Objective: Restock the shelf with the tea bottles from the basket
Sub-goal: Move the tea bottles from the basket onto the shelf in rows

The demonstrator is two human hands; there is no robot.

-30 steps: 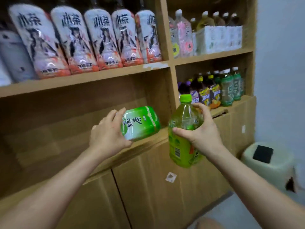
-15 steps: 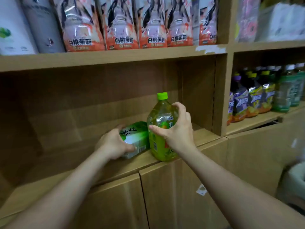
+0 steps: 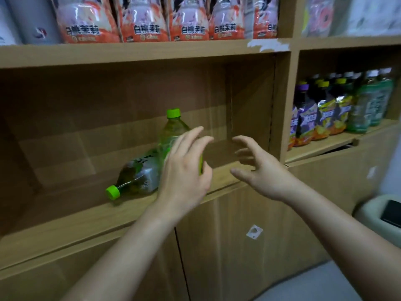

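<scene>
Wooden shelving [image 3: 138,55] fills the view, with closed cabinet doors [image 3: 238,246] below and a pale wall at far right. Middle compartment, left of the vertical divider [image 3: 280,109], holds two green-capped tea bottles. Upright tea bottle [image 3: 171,131] stands near the front edge of the shelf board, green cap on top; its lower body is hidden behind the left hand. Lying tea bottle [image 3: 138,172] is on its side just left of the upright one, cap pointing toward the front-left edge, base end toward the upright bottle; whether the two touch cannot be told, the hand covers that spot.

Left hand [image 3: 184,168] is in front of the upright bottle, fingers spread and extended, not closed around anything; contact with the bottle cannot be told. Right hand [image 3: 258,168] hovers right of the bottle over the bare shelf board, fingers spread and slightly curled, holding nothing, clearly apart from the bottle.

Upper shelf carries a row of orange-and-white labelled bottles [image 3: 143,20], with grey-white ones [image 3: 32,20] at far left. Right compartment holds a row of dark bottles with purple and yellow labels [image 3: 319,114] and green-labelled bottles [image 3: 373,101] further right. Small white sticker [image 3: 253,231] sits on the right cabinet door. Pale bin with a dark lid opening [image 3: 382,211] stands at lower right. Basket is not visible.
</scene>
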